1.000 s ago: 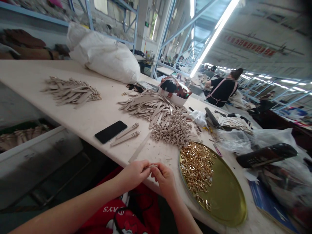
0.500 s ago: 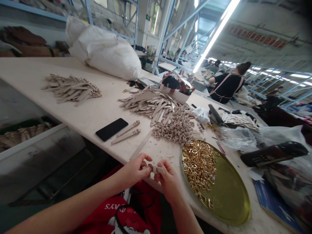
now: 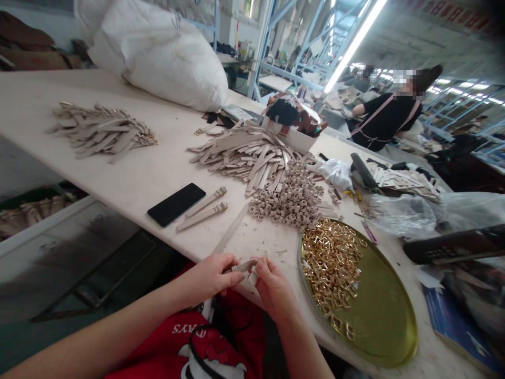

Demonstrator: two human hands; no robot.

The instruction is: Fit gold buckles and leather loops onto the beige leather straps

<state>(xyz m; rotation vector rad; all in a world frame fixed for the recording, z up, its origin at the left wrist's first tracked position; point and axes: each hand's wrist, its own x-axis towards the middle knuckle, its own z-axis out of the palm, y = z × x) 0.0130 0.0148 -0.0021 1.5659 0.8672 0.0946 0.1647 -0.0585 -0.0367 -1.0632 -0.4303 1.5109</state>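
Observation:
Over the table's front edge, my left hand (image 3: 221,275) is closed on a beige strap (image 3: 245,265). The fingertips of my right hand (image 3: 272,287) pinch the other end of this strap, which bends slightly between the hands. Part of it is hidden inside my left fingers. Two finished-looking straps with loops (image 3: 203,216) lie beyond my left hand, beside a black phone (image 3: 177,204). A heap of small beige loops (image 3: 286,202) sits past my hands. To the right, a round gold tray (image 3: 389,310) holds a pile of gold buckles (image 3: 331,263).
A heap of loose straps (image 3: 244,158) lies behind the loops, another strap bundle (image 3: 104,131) at the left. A large white sack (image 3: 158,58) rests at the back. Plastic bags (image 3: 406,216) and a blue booklet (image 3: 453,321) are at the right. A person (image 3: 389,113) works farther off.
The view has shifted, tilting down slightly. More of the strap now shows between my hands, curved rather than short and straight. Both hands stay close together at the table edge.

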